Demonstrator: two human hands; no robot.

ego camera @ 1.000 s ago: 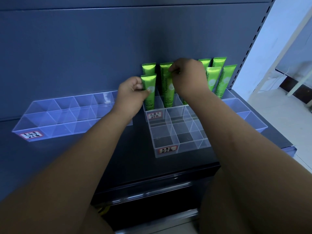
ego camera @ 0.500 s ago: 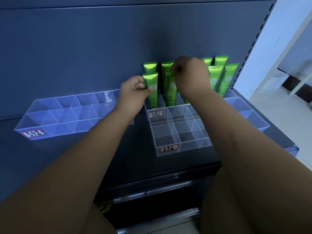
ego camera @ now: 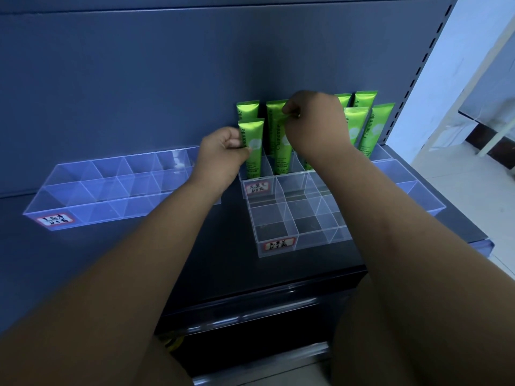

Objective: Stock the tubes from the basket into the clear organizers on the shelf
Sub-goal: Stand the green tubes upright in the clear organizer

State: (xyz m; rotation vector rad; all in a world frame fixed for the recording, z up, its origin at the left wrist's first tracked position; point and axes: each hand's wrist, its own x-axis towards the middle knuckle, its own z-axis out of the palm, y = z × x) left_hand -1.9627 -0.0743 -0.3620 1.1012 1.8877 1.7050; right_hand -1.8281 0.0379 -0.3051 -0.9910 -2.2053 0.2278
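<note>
Several bright green tubes stand upright in the back cells of a clear organizer (ego camera: 278,190) on the dark shelf. My left hand (ego camera: 223,154) pinches the left edge of the front-left green tube (ego camera: 253,146), which stands in its cell. My right hand (ego camera: 315,129) pinches the top of the middle green tube (ego camera: 278,140) and hides the tubes just behind it. More green tubes (ego camera: 370,126) stand to the right by the shelf upright. The basket is not in view.
A second clear organizer (ego camera: 301,232) with a red-bordered label sits empty in front. A long clear organizer (ego camera: 111,190) lies empty at the left, another (ego camera: 412,188) at the right. The shelf's front edge (ego camera: 264,296) is below my arms.
Both hands stay on the same two tubes. My left hand has slid slightly down along the front-left tube; the view has shifted a little.
</note>
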